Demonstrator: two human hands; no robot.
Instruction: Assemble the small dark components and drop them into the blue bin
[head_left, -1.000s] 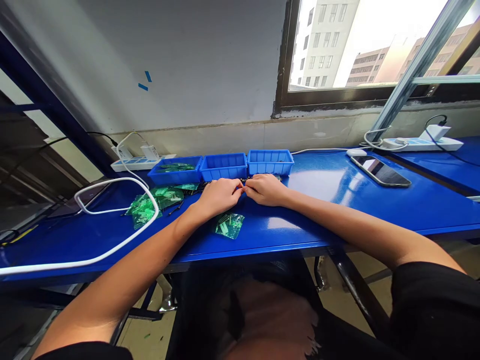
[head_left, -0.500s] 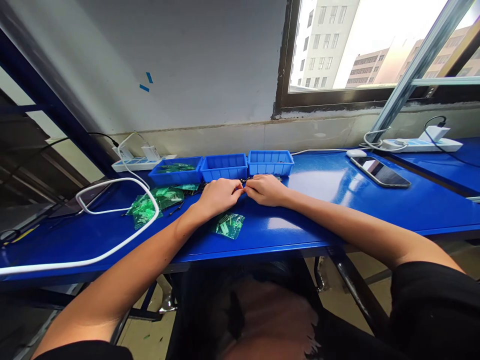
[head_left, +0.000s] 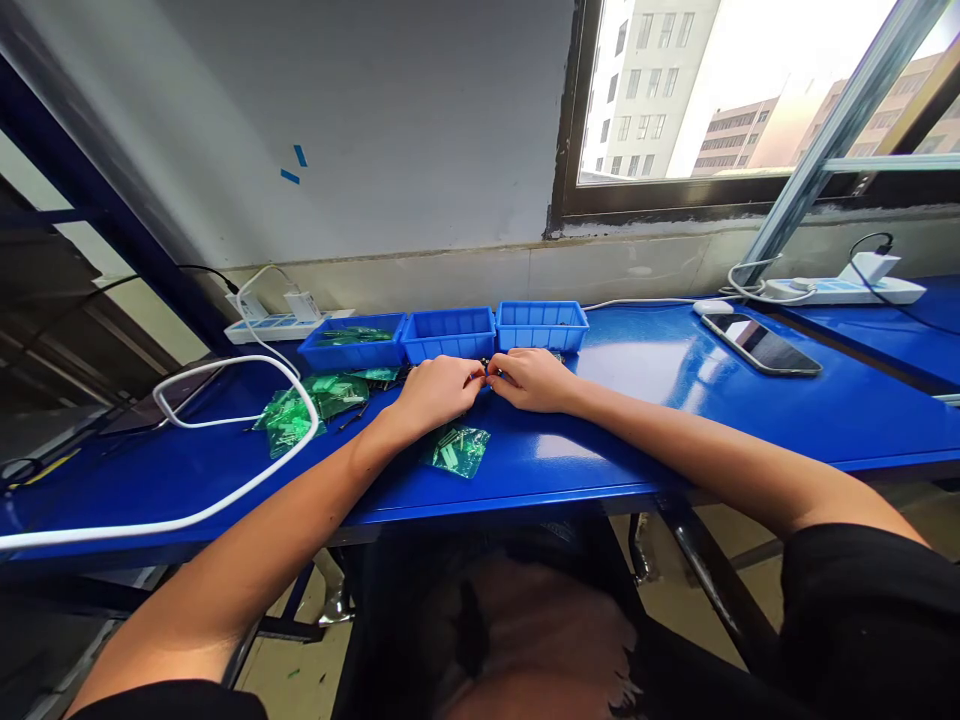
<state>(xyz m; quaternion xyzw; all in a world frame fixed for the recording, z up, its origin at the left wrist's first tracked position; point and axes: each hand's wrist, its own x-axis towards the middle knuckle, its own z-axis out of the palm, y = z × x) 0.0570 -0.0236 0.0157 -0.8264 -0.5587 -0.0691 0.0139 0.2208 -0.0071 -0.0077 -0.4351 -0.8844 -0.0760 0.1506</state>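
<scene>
While holding left hand [head_left: 441, 388] beside right hand [head_left: 532, 380], cannot tell either grip; could jostle near green packet [head_left: 463, 455] by dipping.

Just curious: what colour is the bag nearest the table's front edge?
See-through green; the small bag shows best in the head view.

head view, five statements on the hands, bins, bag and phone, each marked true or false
1. Three open-topped blue plastic bins stand in a row. True.
2. The bare left hand is inside the middle bin. False: it is in front of it, beside the bare right hand.
3. The left bin holds green contents. True.
4. The flat, dark-screened rectangular phone lies left of the bins. False: it lies to their right.
5. A see-through green plastic bag lies nearer the blue table's front edge than both hands. True.
</scene>
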